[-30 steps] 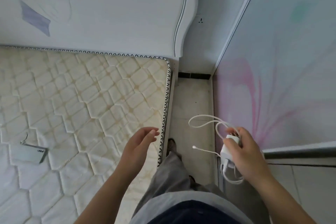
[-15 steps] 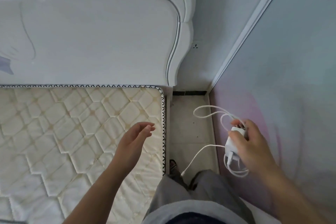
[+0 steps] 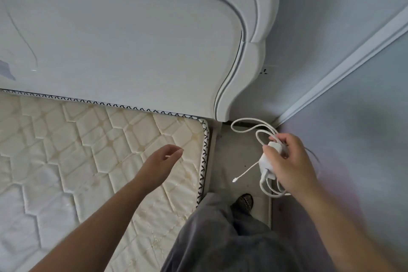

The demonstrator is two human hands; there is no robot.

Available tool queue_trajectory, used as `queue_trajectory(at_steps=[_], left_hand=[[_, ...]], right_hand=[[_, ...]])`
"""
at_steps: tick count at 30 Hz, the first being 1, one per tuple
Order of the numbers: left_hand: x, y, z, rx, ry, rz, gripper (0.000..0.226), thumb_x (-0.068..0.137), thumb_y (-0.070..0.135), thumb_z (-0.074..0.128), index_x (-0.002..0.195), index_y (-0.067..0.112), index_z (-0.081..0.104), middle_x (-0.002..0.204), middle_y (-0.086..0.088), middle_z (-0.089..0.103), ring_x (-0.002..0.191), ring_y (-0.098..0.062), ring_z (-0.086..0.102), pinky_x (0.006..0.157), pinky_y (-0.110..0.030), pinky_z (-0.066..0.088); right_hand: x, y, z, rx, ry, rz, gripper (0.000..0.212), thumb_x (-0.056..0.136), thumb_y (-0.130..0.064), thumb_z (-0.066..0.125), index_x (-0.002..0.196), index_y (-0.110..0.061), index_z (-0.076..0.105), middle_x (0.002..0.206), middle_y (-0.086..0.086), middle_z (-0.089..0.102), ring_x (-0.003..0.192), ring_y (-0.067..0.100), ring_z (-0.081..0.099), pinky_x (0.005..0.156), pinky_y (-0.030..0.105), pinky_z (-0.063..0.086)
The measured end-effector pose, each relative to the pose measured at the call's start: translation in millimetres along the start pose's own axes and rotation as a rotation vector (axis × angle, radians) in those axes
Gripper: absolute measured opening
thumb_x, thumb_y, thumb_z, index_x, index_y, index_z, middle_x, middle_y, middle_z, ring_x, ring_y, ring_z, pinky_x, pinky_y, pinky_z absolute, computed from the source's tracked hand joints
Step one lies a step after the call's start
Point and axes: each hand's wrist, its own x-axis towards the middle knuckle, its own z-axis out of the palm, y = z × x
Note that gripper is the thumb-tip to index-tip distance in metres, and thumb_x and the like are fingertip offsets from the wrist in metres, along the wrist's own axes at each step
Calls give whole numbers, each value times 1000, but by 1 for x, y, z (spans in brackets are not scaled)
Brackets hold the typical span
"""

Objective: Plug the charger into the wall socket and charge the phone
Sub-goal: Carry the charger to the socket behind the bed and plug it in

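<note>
My right hand (image 3: 291, 161) grips a white charger (image 3: 268, 160) over the narrow floor strip beside the bed. Its white cable (image 3: 245, 127) loops above my fingers and below the brick, and the loose plug end (image 3: 234, 180) dangles to the left. The wall socket (image 3: 264, 71) sits low on the far wall, just right of the headboard, well beyond the charger. My left hand (image 3: 164, 160) hovers empty with fingers apart over the mattress corner. The phone is out of view.
A quilted cream mattress (image 3: 88, 150) fills the left, backed by a tall white headboard (image 3: 132, 40). A wardrobe panel (image 3: 364, 139) with white trim closes in the right side. My leg and shoe (image 3: 244, 201) stand in the narrow floor gap (image 3: 234, 152).
The view has swung right and closer to the wall corner; the phone on the mattress has left the frame. My right hand has carried the charger forward, and the cable's free end swings loose.
</note>
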Motion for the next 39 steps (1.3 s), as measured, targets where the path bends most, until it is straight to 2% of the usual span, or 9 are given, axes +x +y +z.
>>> queue_trajectory(at_steps=[5, 9, 18, 22, 27, 29, 33, 36, 39], left_hand=[[91, -35, 18, 152, -11, -30, 25, 88, 43, 50, 101, 26, 62, 98, 12, 62, 95, -10, 56, 78, -27, 37], [151, -73, 32, 215, -19, -41, 27, 88, 43, 49, 103, 25, 62, 98, 11, 62, 95, -10, 56, 77, -27, 38], [201, -101, 113, -11, -125, 174, 13, 86, 41, 54, 92, 38, 65, 97, 19, 69, 91, 4, 62, 77, -17, 43], [220, -92, 160, -128, -262, 283, 18, 86, 40, 54, 98, 36, 66, 97, 10, 71, 93, -6, 64, 83, -25, 50], [246, -90, 209, -170, -471, 384, 24, 85, 39, 58, 106, 28, 64, 94, 4, 72, 86, -7, 68, 74, -23, 54], [254, -92, 221, -162, -442, 420, 26, 83, 37, 61, 104, 23, 63, 92, -1, 72, 84, -11, 69, 75, -30, 56], [261, -102, 232, -104, -345, 448, 26, 79, 44, 61, 90, 21, 65, 80, 2, 73, 79, -17, 70, 76, -44, 55], [261, -113, 230, -99, -250, 454, 19, 73, 52, 54, 88, 42, 61, 78, 18, 72, 74, -4, 67, 69, -27, 54], [267, -115, 225, -226, -133, 414, 14, 77, 46, 55, 91, 43, 59, 77, 12, 74, 74, -3, 67, 69, -25, 51]], right_hand=[[48, 31, 49, 8, -17, -57, 18, 67, -44, 57, 83, -41, 49, 97, -11, 54, 86, 5, 56, 72, 24, 43], [83, 70, 104, 31, -25, -94, 27, 68, -46, 58, 91, -34, 52, 96, -17, 49, 84, -12, 50, 64, 6, 40], [138, 160, 163, 54, 122, -110, 18, 73, -40, 65, 82, -36, 49, 93, -18, 48, 82, -19, 47, 62, -6, 33], [161, 199, 171, 84, 210, -113, 20, 73, -36, 70, 80, -31, 52, 91, -13, 49, 78, -10, 53, 62, -4, 34], [183, 236, 177, 102, 298, -89, 23, 74, -43, 67, 85, -29, 53, 89, -13, 49, 80, -1, 53, 63, -1, 37], [187, 246, 174, 122, 293, -96, 17, 80, -41, 63, 86, -27, 56, 94, -4, 56, 81, 3, 56, 68, 5, 40], [181, 261, 160, 156, 322, -63, 17, 88, -33, 55, 87, -18, 63, 88, 6, 67, 76, 16, 63, 70, 32, 50], [181, 270, 147, 157, 344, 12, 12, 84, -33, 60, 78, -23, 61, 71, -4, 62, 61, 14, 60, 62, 30, 48], [184, 280, 141, 64, 270, 51, 15, 78, -39, 66, 81, -25, 61, 77, -7, 61, 67, 13, 59, 67, 28, 46]])
